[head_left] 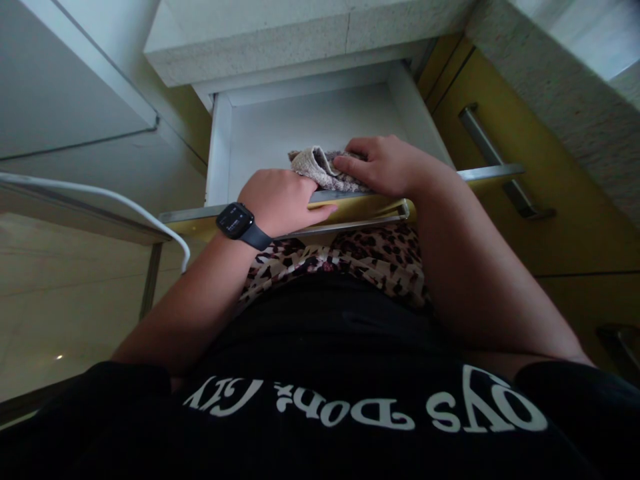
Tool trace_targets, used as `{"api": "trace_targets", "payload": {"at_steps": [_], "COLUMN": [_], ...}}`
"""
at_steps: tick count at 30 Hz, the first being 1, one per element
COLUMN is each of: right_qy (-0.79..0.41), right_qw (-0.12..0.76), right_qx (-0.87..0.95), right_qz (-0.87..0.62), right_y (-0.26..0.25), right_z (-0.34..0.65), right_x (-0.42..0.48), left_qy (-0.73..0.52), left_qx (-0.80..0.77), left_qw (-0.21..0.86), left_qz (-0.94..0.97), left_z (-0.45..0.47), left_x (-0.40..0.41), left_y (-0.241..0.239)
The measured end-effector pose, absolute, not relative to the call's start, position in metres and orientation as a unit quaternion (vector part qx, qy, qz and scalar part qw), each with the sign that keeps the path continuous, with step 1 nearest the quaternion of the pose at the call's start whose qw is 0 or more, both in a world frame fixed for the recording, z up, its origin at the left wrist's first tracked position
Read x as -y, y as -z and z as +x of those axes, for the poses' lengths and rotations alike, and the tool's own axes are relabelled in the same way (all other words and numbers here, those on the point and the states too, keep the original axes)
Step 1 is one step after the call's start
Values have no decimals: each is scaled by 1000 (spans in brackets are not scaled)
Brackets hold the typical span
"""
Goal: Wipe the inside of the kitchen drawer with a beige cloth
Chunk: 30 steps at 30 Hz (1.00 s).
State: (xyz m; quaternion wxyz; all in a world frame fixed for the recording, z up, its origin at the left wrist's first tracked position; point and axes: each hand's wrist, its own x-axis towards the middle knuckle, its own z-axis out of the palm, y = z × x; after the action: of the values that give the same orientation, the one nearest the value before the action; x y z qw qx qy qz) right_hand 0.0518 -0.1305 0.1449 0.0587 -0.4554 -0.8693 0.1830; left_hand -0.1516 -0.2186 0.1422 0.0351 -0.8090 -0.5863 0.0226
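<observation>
1. Drawer (250,143): pulled out from under a speckled stone counter (260,40); its inside is white, and the floor shows bare apart from one cloth.
2. Cloth (320,168): a crumpled beige-grey rag lying inside the drawer at its near edge, just behind the front panel, between the two hands.
3. Right hand (387,163): palm down on the cloth's right part. The fingers are stretched out flat and held together, pressing on the fabric rather than curled around it; the forearm crosses over the drawer front.
4. Left hand (283,200): resting on the drawer's front rim, just left of the cloth and touching its edge. The fingers are bent over the rim and point toward the right; whether they pinch the cloth cannot be told.
5. Watch (235,221): a dark watch with a dark strap on the left wrist, its screen facing up.
6. Handle (350,223): a metal bar running along the yellow drawer front, below both hands.
7. Cupboard (540,200): a yellow front to the right of the drawer, carrying its own metal bar handle.
8. Cable (125,203): a white lead curving in from the left edge, ending near the left forearm.
9. Shirt (350,407): black with white lettering, filling the bottom of the view; leopard-print fabric shows above it.
</observation>
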Motion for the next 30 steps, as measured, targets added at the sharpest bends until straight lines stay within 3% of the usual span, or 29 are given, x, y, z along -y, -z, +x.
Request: {"api": "trace_targets", "payload": {"at_steps": [30], "right_qy": [-182], "right_qw": [59], "right_qx": [870], "right_qz": [-455], "right_y": [-145], "right_z": [52], "right_x": [131], "left_qy": [-15], "left_qx": [587], "left_qw": [25], "left_qz": [-809], "left_z": [-152], "left_x": [218], "left_y": [-143]}}
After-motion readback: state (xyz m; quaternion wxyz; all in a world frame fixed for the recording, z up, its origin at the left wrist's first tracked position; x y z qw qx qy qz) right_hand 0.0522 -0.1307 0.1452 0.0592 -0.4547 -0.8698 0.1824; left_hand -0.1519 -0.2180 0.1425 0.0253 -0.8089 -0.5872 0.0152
